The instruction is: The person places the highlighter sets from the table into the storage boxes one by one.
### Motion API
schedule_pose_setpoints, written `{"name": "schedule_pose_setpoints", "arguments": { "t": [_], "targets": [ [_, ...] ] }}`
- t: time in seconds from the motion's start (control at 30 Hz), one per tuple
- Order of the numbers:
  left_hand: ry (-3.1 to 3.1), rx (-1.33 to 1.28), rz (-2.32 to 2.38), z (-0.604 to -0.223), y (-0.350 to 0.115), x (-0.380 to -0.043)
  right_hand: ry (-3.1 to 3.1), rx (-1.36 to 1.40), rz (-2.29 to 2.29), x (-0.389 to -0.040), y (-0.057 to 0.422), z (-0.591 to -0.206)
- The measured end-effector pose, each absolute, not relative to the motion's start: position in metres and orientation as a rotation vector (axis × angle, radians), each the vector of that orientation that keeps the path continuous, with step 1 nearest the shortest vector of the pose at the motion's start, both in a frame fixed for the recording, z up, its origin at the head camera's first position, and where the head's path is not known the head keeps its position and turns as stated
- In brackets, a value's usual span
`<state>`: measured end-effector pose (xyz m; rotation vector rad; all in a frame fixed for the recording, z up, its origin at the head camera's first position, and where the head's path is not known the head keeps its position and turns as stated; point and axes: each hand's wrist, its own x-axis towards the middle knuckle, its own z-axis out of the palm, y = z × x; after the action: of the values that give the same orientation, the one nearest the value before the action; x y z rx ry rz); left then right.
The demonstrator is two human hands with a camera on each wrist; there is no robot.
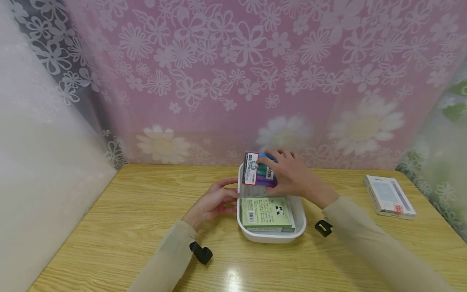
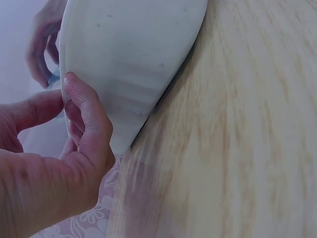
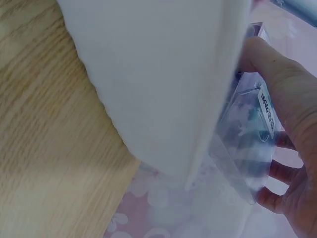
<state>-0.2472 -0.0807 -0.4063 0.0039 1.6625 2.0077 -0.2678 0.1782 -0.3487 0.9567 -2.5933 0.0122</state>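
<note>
The right hand [image 1: 293,174], thumb and fingers spread to the object's width, gripped a clear, glossy plastic box [image 1: 251,168] with blue, green and purple contents, over the far end of a smooth white plastic basin [image 1: 270,238] with rounded corners. The left hand [image 1: 219,200] pinched the basin's left rim. A flat green printed box [image 1: 266,213] lay in its near half. Wood-grained counter [image 1: 146,211] stretched to both sides; a flat white rectangular box [image 1: 390,196] lay well apart, near the right edge.

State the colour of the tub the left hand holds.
The tub is white, clearest in the head view.
</note>
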Motion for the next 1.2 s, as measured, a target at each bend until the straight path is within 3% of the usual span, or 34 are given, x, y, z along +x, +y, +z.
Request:
{"name": "schedule_pose_setpoints", "arguments": {
  "t": [0.7, 1.2],
  "targets": [
    [1.650, -0.007, 2.018, -0.405, -0.080, -0.246, -2.808, 0.991, 0.153, -0.280, 0.174, -0.366],
    [1.660, -0.017, 2.023, -0.405, -0.080, -0.246, -3.076, 1.205, 0.273, -0.287, 0.174, -0.363]
  ]
}}
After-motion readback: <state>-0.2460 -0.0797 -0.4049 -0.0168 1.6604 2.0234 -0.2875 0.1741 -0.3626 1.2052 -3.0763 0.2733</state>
